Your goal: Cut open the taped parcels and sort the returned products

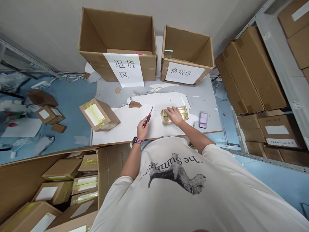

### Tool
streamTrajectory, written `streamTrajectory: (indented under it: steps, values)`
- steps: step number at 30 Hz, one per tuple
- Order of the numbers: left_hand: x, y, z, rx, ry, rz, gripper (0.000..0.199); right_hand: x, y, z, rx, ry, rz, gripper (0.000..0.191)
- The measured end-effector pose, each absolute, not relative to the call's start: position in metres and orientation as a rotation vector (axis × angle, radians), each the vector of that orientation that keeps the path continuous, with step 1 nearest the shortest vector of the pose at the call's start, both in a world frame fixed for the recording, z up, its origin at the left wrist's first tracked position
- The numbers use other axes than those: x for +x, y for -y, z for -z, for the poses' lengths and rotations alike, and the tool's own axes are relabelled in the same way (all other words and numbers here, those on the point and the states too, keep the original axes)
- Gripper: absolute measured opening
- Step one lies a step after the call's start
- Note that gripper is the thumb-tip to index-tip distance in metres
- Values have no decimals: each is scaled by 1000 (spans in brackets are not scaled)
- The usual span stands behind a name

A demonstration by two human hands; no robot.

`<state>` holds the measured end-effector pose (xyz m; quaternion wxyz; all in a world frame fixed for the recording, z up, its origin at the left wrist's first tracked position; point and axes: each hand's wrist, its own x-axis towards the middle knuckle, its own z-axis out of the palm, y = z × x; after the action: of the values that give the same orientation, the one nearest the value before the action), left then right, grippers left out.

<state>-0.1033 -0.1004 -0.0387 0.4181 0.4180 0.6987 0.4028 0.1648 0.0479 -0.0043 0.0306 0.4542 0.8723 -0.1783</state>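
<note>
My left hand (142, 129) is closed around the red-and-black handle of a utility knife (147, 120), its thin blade pointing up and away from me over the white tabletop. To the right, my right hand (174, 115) rests on a small cardboard box (166, 118) wrapped in shiny yellowish tape, with its fingers spread across the top. Part of the box is hidden under that hand. The knife and the small box are apart. Farther left on the table stands a larger taped carton (108, 114) with a white label.
Two open cartons with paper signs, a large one (96, 66) and a smaller one (188, 54), stand at the table's back. A phone (203, 120) lies at right. Several labelled boxes fill a big carton (113, 161) at lower left. Shelving (272, 38) with cartons borders the right.
</note>
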Motion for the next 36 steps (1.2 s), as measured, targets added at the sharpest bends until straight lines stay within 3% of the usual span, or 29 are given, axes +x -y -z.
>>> streamTrajectory:
  steps: [12,24,36]
  values:
    - [-114,120,41,1467,-1777,-961,51,174,-58,34,1152,-2769,283,68]
    - [-99,93,35,1688,-1782,-555,54,186,-64,49,1167,-2852,348,67]
    - [-116,78,18,1678,-1952,-478,56,191,-59,52,1200,-2925,432,66]
